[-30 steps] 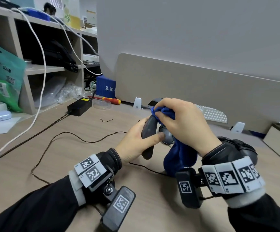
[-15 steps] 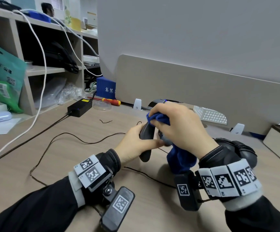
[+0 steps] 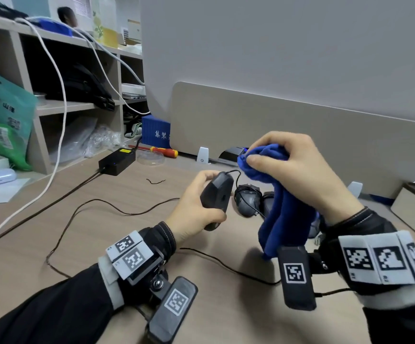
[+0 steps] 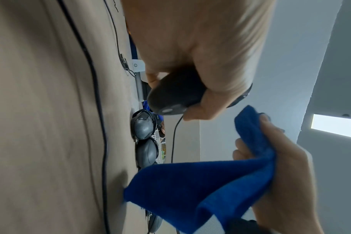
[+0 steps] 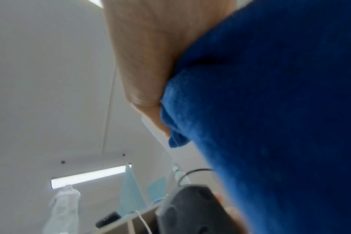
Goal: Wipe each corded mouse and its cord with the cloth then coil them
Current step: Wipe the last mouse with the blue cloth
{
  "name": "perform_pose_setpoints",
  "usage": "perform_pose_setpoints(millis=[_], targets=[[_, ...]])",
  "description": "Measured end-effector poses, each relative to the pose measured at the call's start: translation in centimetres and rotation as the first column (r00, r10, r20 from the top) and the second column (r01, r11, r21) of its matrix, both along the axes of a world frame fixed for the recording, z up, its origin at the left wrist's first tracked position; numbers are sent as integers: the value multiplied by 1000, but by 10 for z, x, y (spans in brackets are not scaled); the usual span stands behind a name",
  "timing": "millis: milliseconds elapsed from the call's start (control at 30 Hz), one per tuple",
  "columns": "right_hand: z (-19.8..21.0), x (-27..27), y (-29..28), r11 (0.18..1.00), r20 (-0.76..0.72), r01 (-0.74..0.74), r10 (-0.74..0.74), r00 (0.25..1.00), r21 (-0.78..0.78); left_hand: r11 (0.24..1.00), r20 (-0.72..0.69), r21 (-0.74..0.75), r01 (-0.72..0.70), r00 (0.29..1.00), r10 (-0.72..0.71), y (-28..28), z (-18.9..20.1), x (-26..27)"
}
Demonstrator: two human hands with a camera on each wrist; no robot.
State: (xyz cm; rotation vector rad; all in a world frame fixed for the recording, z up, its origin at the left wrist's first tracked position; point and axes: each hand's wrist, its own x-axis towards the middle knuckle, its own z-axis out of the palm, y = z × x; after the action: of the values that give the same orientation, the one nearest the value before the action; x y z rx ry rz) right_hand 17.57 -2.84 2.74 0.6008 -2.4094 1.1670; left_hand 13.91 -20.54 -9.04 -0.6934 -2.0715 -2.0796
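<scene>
The left hand (image 3: 196,207) has its fingers curled round a black mouse (image 3: 217,194), held above the table (image 3: 89,244). To its right, apart from it, the right hand (image 3: 298,170) pinches a bunched blue cloth (image 3: 283,219). The cord (image 3: 226,265) trails across the table nearby.

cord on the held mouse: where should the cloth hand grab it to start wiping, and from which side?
Best guess: pinch the cord through the blue cloth right where it exits the black mouse, coming from the right. The left hand holds the mouse nose-up, so that end arcs free toward the right hand, close by.
</scene>
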Motion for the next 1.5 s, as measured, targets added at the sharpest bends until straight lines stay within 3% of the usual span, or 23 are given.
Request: perform_pose_setpoints(millis=[100,167,333,500,633,767,900,967,1133,1200,1300,1367,1433,1500], targets=[[-4,-1,-4,975,145,-27,-6,989,220,999,0,30,19,1000,-19,-2,0,1],[-11,-6,-5,958,99,24,-54,994,285,997,11,58,58,998,-59,-2,0,2],[-18,-11,-11,987,-13,42,-40,999,158,984,24,86,158,987,-160,-1,2,1],[-19,-6,-21,997,-13,-76,76,997,11,968,47,154,200,977,-210,2,1,3],[-22,-9,-15,990,75,-96,88,993,108,958,76,200,204,972,-223,1,2,4],[-21,-14,-7,972,98,-29,6,995,233,962,89,193,195,973,-215,2,2,5],[-20,-9,-16,994,77,-83,77,994,70,957,93,198,213,968,-235,2,6,8],[-23,-10,-21,996,73,-63,58,996,58,953,106,219,210,966,-237,1,6,9],[-30,-20,-8,949,74,58,-84,994,309,952,141,244,185,965,-224,1,9,10],[-29,-20,-8,960,67,62,-83,994,272,951,135,238,195,963,-231,0,11,11],[-25,-17,-16,998,19,59,-60,998,17,946,137,246,213,958,-251,-1,15,13],[-24,-15,-20,995,74,6,2,997,-104,941,159,255,223,950,-268,-2,15,14],[-26,-15,-18,998,153,-37,46,987,-59,937,177,253,240,941,-288,-3,15,16],[-24,-17,-10,995,223,-29,7,975,98,934,215,268,237,930,-298,-2,13,17]])
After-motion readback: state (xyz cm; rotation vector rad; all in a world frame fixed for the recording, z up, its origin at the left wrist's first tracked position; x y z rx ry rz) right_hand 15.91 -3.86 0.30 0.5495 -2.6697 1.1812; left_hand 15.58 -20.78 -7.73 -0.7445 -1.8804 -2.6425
